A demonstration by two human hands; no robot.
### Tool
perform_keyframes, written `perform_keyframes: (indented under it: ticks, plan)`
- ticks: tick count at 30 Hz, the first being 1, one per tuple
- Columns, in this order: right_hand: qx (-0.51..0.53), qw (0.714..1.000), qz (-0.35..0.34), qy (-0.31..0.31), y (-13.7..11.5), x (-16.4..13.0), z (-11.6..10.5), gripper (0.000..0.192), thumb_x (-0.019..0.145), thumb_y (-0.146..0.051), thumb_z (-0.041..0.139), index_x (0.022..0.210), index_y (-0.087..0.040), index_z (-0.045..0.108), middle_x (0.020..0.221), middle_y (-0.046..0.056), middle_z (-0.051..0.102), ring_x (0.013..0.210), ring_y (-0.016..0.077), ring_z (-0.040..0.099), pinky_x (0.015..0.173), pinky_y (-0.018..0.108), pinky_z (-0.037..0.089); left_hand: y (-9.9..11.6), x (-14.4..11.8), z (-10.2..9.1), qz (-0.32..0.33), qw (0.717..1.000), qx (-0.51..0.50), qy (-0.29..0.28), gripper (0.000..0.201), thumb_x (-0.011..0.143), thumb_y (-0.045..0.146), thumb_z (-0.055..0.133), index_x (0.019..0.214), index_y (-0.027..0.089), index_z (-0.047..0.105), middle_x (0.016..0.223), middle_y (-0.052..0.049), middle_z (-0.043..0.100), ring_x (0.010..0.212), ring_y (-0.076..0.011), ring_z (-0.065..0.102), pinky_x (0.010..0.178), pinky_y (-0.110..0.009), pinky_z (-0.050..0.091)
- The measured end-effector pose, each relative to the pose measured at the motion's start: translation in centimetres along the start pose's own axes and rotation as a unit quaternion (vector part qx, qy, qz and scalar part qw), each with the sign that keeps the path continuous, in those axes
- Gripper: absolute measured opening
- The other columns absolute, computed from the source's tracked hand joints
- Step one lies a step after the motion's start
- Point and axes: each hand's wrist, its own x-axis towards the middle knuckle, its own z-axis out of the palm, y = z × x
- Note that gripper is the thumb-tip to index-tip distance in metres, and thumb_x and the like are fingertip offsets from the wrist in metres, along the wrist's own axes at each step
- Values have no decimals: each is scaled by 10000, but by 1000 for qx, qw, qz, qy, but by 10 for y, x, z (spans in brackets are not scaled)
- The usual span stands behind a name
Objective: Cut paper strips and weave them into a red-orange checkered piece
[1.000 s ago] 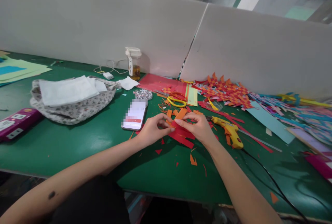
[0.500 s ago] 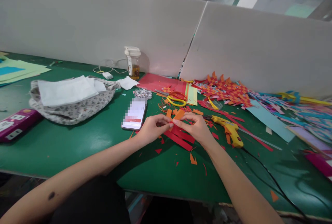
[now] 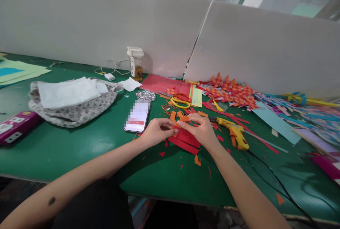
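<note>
My left hand point(image 3: 156, 131) and my right hand point(image 3: 202, 129) meet over the green table point(image 3: 79, 147), both pinching a bundle of red and orange paper strips point(image 3: 184, 137). Orange strip ends point(image 3: 177, 116) stick up behind my fingers, and red strips fan out below toward me. Small red and orange scraps point(image 3: 197, 160) lie on the table just in front of my hands. A phone point(image 3: 137, 116) with a lit screen lies just left of my left hand.
A yellow glue gun point(image 3: 236, 133) with a black cord lies right of my right hand. Yellow-handled scissors point(image 3: 180, 102), woven red-orange paper pieces point(image 3: 230, 92), coloured paper sheets point(image 3: 276, 122), a patterned cloth bag point(image 3: 73, 107), a jar point(image 3: 135, 64) and a purple power strip point(image 3: 14, 126) surround them. Grey partitions point(image 3: 106, 27) close the back.
The strip bundle has shifted slightly in my fingers; the orange ends now sit lower. My hands stay in the same place, still pinching it.
</note>
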Motion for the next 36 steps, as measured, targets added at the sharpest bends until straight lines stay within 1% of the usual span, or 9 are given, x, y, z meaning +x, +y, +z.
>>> perform_keyframes:
  ticks: [5,8,10,11,13,16,22,30,36]
  plan:
    - [10,1000,6,-3,-4,-1,-1,215,658,-415,692,673,-201,671,788,44,681,803,202,625,776,334,481,2,-2,1,4,1000,-3,0,211,707,363,644,731,153,657,685,-23,669,597,-116,595,573,-228,447]
    - [3,998,22,-57,-7,0,-6,250,650,-402,703,794,-199,680,821,41,702,802,199,645,778,321,483,3,0,0,-3,999,-28,30,230,694,368,659,751,146,656,685,-24,669,599,-110,589,563,-214,438]
    - [-10,995,26,-98,-8,1,-8,233,668,-392,690,801,-200,688,815,37,708,781,193,649,767,313,481,4,1,-1,-16,998,-43,49,247,677,372,676,764,142,650,677,-19,663,574,-98,572,536,-202,425]
    - [-19,994,25,-107,-8,1,-9,208,684,-386,677,774,-200,693,805,36,709,769,189,648,761,311,478,5,1,-1,-25,997,-51,56,258,668,376,684,765,140,646,671,-18,657,559,-92,561,523,-198,420]
    - [-38,994,19,-105,-8,1,-10,176,703,-372,659,720,-201,697,785,33,707,749,184,643,751,309,471,6,1,-1,-44,995,-68,59,284,653,392,695,763,137,638,671,-18,647,552,-88,547,509,-194,420]
    - [-44,994,12,-97,-7,1,-9,159,698,-361,665,713,-208,704,762,27,706,720,181,639,725,307,470,6,0,0,-53,994,-89,44,316,667,436,674,782,144,630,696,-15,633,575,-88,543,516,-193,431]
    - [-50,994,0,-97,-5,0,-7,190,694,-400,668,720,-216,705,752,23,704,715,186,638,724,313,468,2,0,-1,8,997,-48,57,314,737,472,595,791,164,624,561,36,518,467,-53,412,441,-174,320]
    - [-51,994,5,-100,-7,0,-7,210,684,-423,669,696,-215,694,720,21,696,696,184,631,696,306,472,6,-2,0,8,995,-49,82,314,718,480,609,759,169,618,533,43,516,461,-64,435,452,-184,357]
    - [-40,993,22,-111,-6,1,-7,217,680,-419,669,696,-204,683,727,24,692,711,184,633,716,306,474,6,-1,0,5,996,-46,81,287,719,456,617,754,171,624,547,44,542,467,-68,452,474,-191,365]
